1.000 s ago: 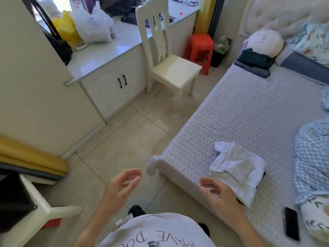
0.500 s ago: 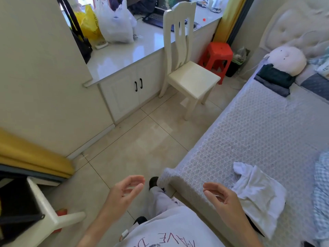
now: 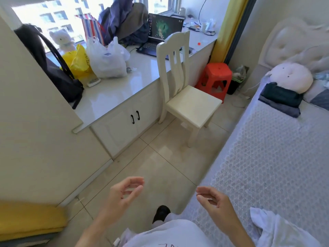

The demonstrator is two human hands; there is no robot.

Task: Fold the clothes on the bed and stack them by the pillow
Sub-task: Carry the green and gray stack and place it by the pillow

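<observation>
A white folded garment (image 3: 283, 229) lies near the foot of the bed (image 3: 267, 157), at the lower right. At the head of the bed, a small stack of dark folded clothes (image 3: 281, 98) sits against a round white plush pillow (image 3: 292, 77). My left hand (image 3: 122, 195) hovers over the floor with loosely curled fingers and holds nothing. My right hand (image 3: 213, 202) hangs above the bed's corner, fingers relaxed, also holding nothing and apart from the white garment.
A cream chair (image 3: 185, 97) stands beside the bed, with a red stool (image 3: 215, 77) behind it. A long counter (image 3: 124, 88) with bags and a laptop (image 3: 160, 38) runs along the window. Tiled floor (image 3: 160, 166) lies between counter and bed.
The view has tilted up and left, so the white garment slid to the lower right edge. Both hands stay raised, holding nothing, in much the same pose.
</observation>
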